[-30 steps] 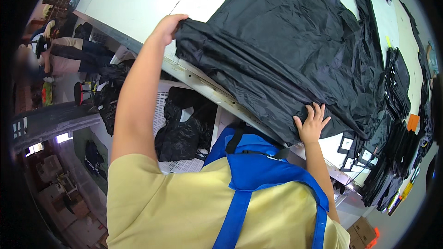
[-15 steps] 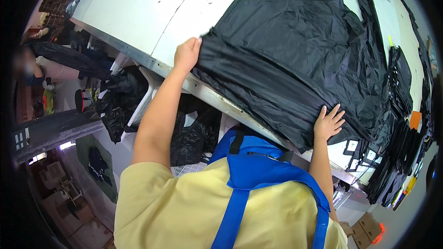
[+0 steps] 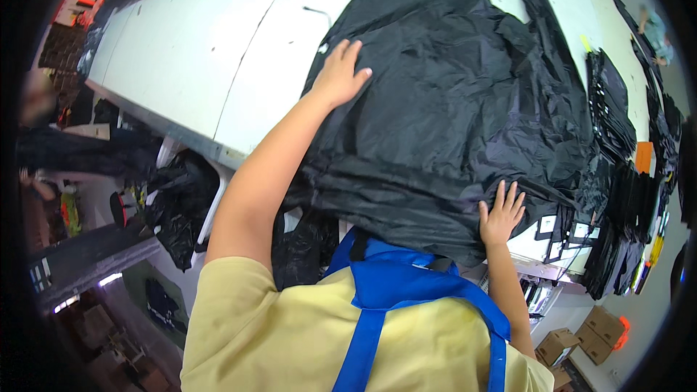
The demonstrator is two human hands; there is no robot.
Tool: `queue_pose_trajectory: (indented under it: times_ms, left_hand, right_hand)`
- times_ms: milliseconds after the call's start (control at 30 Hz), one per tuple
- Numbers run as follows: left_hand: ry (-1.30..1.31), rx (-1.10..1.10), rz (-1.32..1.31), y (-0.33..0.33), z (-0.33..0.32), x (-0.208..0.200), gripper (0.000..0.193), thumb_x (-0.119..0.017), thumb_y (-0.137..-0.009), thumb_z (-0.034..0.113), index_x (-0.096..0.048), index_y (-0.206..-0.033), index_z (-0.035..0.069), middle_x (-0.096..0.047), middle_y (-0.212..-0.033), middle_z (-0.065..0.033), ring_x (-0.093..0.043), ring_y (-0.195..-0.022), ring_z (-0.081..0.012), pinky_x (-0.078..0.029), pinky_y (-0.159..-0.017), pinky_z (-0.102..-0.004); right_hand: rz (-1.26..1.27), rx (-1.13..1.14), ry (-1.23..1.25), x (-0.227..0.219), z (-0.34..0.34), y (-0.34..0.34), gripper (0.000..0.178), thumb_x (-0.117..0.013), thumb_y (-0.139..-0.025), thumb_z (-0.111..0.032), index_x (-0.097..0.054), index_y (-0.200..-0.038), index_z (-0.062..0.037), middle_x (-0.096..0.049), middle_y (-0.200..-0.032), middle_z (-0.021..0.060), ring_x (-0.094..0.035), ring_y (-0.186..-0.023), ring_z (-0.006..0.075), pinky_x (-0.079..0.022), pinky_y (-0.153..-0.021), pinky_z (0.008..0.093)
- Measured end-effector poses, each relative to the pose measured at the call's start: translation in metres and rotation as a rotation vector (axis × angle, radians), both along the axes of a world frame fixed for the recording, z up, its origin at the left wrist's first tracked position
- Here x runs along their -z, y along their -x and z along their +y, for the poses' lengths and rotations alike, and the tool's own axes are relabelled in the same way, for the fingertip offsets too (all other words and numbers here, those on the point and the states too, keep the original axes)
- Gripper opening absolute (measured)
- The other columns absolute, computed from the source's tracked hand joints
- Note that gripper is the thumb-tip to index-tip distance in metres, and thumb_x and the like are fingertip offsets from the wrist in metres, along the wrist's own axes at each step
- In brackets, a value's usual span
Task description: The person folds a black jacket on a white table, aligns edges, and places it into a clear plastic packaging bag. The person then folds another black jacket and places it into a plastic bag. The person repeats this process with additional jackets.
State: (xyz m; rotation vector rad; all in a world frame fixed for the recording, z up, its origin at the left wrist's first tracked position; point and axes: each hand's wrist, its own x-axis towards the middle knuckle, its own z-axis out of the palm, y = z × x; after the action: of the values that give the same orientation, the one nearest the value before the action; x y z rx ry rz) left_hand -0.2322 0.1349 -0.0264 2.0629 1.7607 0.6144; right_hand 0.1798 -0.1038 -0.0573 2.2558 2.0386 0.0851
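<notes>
A large piece of thin, creased black fabric (image 3: 428,94), perhaps a garment, lies spread over the white table (image 3: 174,65). Its near edge is gathered in folds and hangs over the table's front. On the left border of the cloth rests my left hand (image 3: 340,78), open, fingers stretched and thumb apart. My right hand (image 3: 502,216) lies flat and open on the folded near part at the right, fingers spread. Neither hand grips the cloth.
Stacks of folded black pieces (image 3: 628,196) with an orange card (image 3: 644,157) lie at the right. Small white-labelled black pieces (image 3: 555,232) sit by the right front edge. Black plastic bags (image 3: 181,196) are below left, and another person (image 3: 40,109) is at far left. Cardboard boxes (image 3: 599,334) stand lower right.
My left hand has let go of the fabric's near left corner and moved up and right onto its left border, opening. My right hand stays flat on the cloth. The view has shifted slightly.
</notes>
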Motion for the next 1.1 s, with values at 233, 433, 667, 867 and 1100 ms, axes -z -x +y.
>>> queue_pose_trajectory:
  times_ms: [233,433,667,867,1100]
  left_hand:
    - [0.246,-0.274,0.231,0.019,0.08,0.027,0.035,-0.05,-0.087,0.02,-0.058,-0.119,0.01,-0.055,-0.126,-0.0223,-0.053,-0.116,-0.038,-0.045,-0.093,-0.0442]
    - [0.395,-0.099,0.405,0.009,0.146,-0.03,0.059,-0.069,-0.077,0.036,-0.053,-0.127,0.007,-0.057,-0.119,-0.0262,-0.056,-0.11,-0.0391,-0.045,-0.096,-0.0408]
    - [0.231,-0.532,-0.21,-0.017,0.307,0.016,0.072,-0.063,-0.087,0.031,-0.027,-0.147,0.013,-0.046,-0.136,-0.0234,-0.048,-0.123,-0.0337,-0.041,-0.1,-0.0396]
    - [0.227,-0.492,-0.634,0.043,0.378,0.068,0.021,-0.066,-0.086,0.017,-0.068,-0.105,0.008,-0.067,-0.094,-0.0083,-0.06,-0.084,-0.0178,-0.047,-0.08,-0.0335]
    - [0.219,-0.567,-0.498,0.017,0.349,0.043,0.06,-0.063,-0.089,0.019,-0.036,-0.142,0.01,-0.049,-0.131,-0.0195,-0.051,-0.116,-0.0298,-0.041,-0.097,-0.0378]
  right_hand:
    - [0.579,-0.025,-0.159,-0.063,0.087,-0.061,0.032,-0.061,-0.085,-0.01,-0.057,-0.115,-0.0011,-0.059,-0.11,0.0175,-0.057,-0.103,0.0323,-0.044,-0.089,0.0372]
    - [0.227,0.117,-0.391,-0.052,0.308,-0.246,0.046,-0.057,-0.092,-0.034,-0.053,-0.125,-0.0032,-0.059,-0.115,0.0199,-0.056,-0.106,0.0333,-0.044,-0.092,0.0398]
    - [0.257,0.385,-0.105,-0.019,0.484,-0.216,0.064,-0.054,-0.085,-0.056,-0.051,-0.13,-0.0108,-0.061,-0.12,0.0186,-0.054,-0.114,0.0382,-0.042,-0.096,0.0428]
    - [0.276,0.417,-0.458,0.019,0.512,-0.349,0.045,-0.043,-0.094,-0.046,-0.065,-0.109,-0.0095,-0.063,-0.104,0.0244,-0.059,-0.1,0.0402,-0.046,-0.085,0.0459]
    - [0.265,0.376,-0.577,-0.004,0.478,-0.239,0.063,-0.046,-0.092,-0.052,-0.051,-0.13,-0.0016,-0.05,-0.131,0.0254,-0.045,-0.124,0.0386,-0.035,-0.102,0.0459]
